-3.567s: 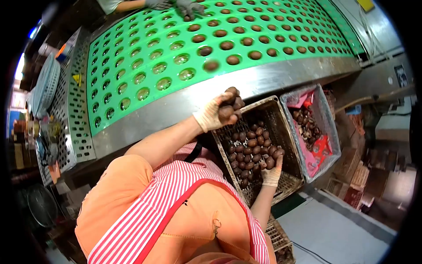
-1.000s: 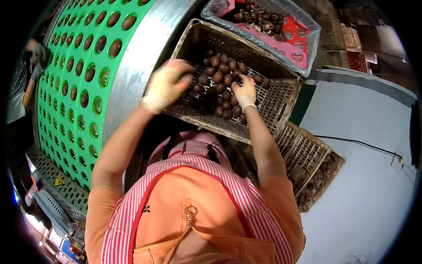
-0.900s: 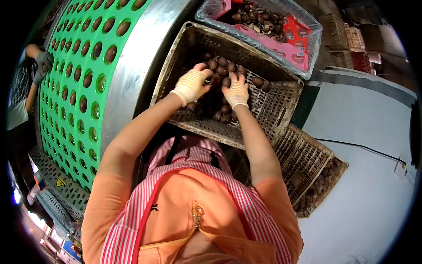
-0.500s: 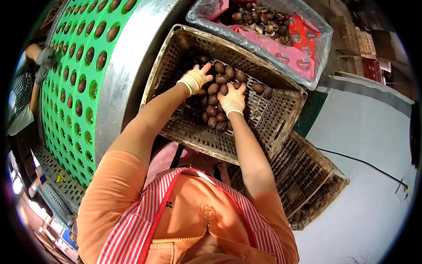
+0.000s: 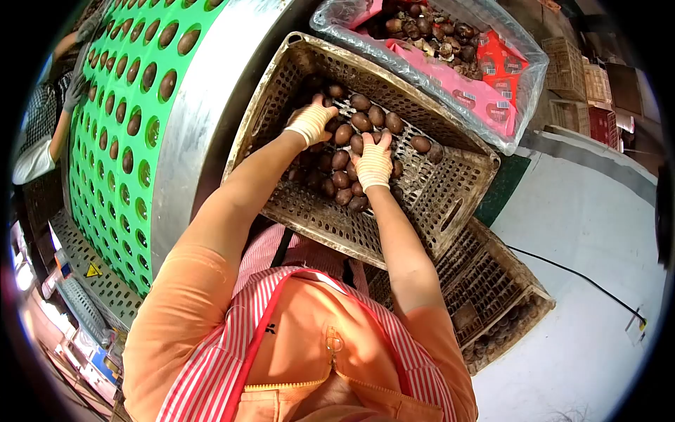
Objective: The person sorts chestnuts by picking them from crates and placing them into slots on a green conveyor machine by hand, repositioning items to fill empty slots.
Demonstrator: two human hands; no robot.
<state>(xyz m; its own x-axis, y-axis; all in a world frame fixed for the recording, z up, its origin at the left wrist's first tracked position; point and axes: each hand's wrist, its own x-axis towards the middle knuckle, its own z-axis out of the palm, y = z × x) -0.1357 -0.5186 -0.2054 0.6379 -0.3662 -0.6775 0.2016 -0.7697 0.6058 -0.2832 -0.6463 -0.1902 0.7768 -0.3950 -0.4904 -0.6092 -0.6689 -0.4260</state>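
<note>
Both my hands are inside a dirt-stained plastic crate (image 5: 439,190) that holds a pile of dark brown eggs (image 5: 342,179). My left hand (image 5: 311,121), banded across the palm with a cream covering, is curled over eggs at the pile's far left; its fingertips are partly hidden. Closer to the middle, my right hand (image 5: 374,162), banded the same way, has its thumb and fingers closed about a brown egg (image 5: 376,137). Two loose eggs (image 5: 420,144) lie to the right of the pile.
At left, a green holed conveyor (image 5: 105,162) carries eggs beside a metal edge (image 5: 200,91). A co-worker's gloved hand (image 5: 74,93) is at its far side. Behind my crate stands a plastic-lined bin (image 5: 524,105) with broken eggs; another crate (image 5: 492,281) sits lower right.
My fingers, spread over the eggs before, have curled in around them. The co-worker's gloved hands have moved apart along the conveyor. The view has shifted slightly.
</note>
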